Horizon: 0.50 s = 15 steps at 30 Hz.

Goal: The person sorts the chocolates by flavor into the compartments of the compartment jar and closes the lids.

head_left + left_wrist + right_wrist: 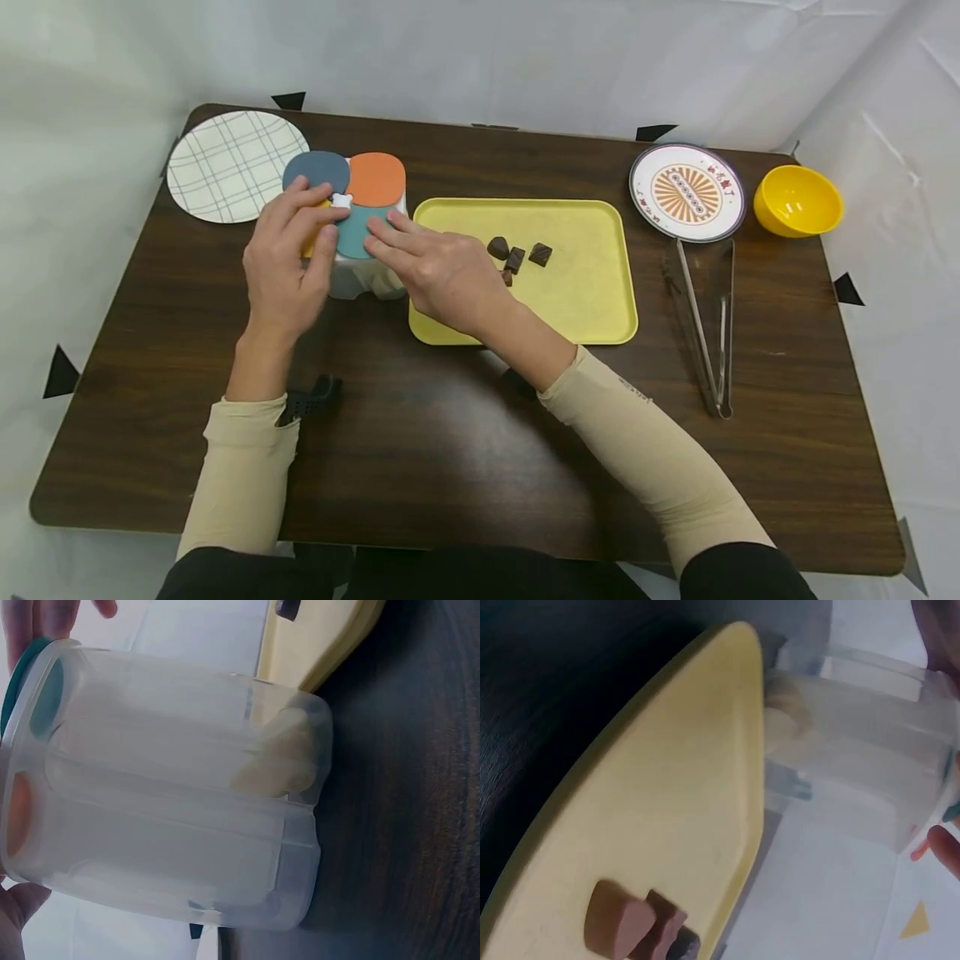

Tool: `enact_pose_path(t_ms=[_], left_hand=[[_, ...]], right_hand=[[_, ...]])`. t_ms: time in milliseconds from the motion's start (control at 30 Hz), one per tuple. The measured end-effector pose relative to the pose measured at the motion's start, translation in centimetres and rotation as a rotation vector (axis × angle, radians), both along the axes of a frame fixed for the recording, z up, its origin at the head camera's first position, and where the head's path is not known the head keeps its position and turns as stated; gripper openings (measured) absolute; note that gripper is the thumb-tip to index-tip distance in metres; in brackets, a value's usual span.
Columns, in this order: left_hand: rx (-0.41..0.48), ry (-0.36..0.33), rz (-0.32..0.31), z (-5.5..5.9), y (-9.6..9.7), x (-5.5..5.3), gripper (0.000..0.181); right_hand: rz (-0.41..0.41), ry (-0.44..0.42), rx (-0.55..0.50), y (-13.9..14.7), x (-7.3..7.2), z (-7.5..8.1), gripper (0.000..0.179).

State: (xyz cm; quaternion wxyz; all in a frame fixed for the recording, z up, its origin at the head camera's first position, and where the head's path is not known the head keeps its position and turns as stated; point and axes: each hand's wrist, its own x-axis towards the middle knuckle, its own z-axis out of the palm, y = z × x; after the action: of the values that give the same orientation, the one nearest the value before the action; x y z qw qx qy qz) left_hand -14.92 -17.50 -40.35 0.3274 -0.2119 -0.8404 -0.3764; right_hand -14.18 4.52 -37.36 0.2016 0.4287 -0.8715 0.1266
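Note:
A translucent food container (367, 282) with several compartments stands left of the yellow tray. Its top carries a blue lid (317, 169), an orange lid (377, 180), a teal lid (357, 234) and a yellow lid (307, 245), around a small white centre piece (342, 201). My left hand (287, 250) lies over the yellow lid, fingers extended toward the centre, covering most of it. The straight fingertips of my right hand (442, 271) rest on the teal lid. Through the wall, pale chunks (279, 759) show at the bottom of one compartment.
Several dark chocolate pieces (540, 254) lie on the yellow tray (585, 304). Metal tongs (701, 333) lie to its right, below a patterned plate (687, 192) and beside a yellow bowl (798, 201). A checked oval plate (232, 167) lies behind the container at left.

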Motion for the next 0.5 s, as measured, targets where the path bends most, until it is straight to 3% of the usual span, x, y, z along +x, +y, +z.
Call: enact_pose_path(t_ms=[167,333,433,500], left_hand=[[-0.012,0.026,-0.041,0.3,-0.5,-0.2,0.031],[-0.016,0.024,-0.114,1.0,-1.2,-0.3,0.03],[-0.014,-0.034,-0.129,1.6,-1.8,-0.2,0.032],[-0.013,-0.083,-0.122,1.9,-1.9,-0.1,0.035]], right_hand=[[0.061,-0.013,0.022,0.0,0.1,0.4,0.038],[0.203,-0.107,-0.115,-0.1,-0.7,0.8,0.035],[0.159,-0.168,-0.159,-0.1,-1.5,1.1,0.039],[0.095,-0.208,-0.129,-0.1,-2.1,1.1,0.045]])
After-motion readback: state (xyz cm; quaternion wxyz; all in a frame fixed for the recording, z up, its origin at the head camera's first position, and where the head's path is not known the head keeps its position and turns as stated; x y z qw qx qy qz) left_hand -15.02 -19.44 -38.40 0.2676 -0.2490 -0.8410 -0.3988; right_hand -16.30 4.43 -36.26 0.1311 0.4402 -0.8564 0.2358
